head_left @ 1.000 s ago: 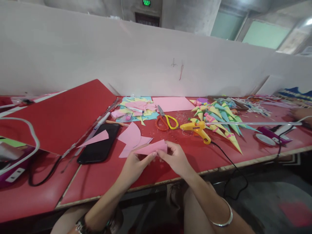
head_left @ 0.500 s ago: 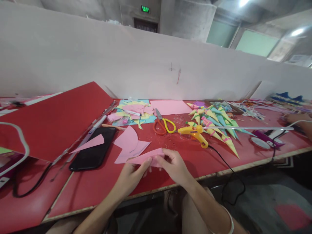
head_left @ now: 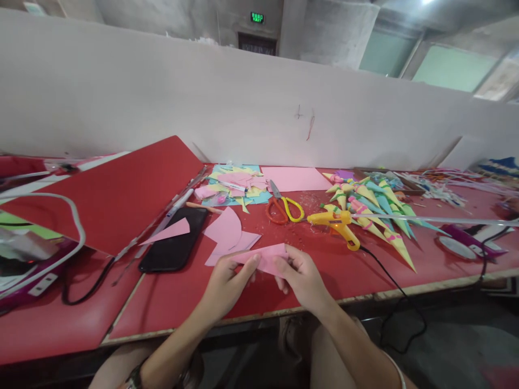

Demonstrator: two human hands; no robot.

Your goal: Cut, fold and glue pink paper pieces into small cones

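Both my hands hold one pink paper piece [head_left: 267, 257] just above the red table [head_left: 174, 302], near its front edge. My left hand [head_left: 227, 281] pinches the paper's left part with thumb and fingers. My right hand [head_left: 302, 278] grips its right end. The paper looks partly curled between them. Just behind it lie two more pink cut pieces [head_left: 227, 235] flat on the table.
A black phone [head_left: 174, 246] with a pink wedge on it lies to the left. Scissors [head_left: 284, 206], a yellow glue gun [head_left: 338, 224] with its black cord, and a pile of paper cones [head_left: 377, 208] sit behind and right. Paper scraps [head_left: 233, 186] lie at the back.
My hands and the pink paper stay together at the table's front; the fingers have shifted slightly on the paper. The camera view has swung a little.
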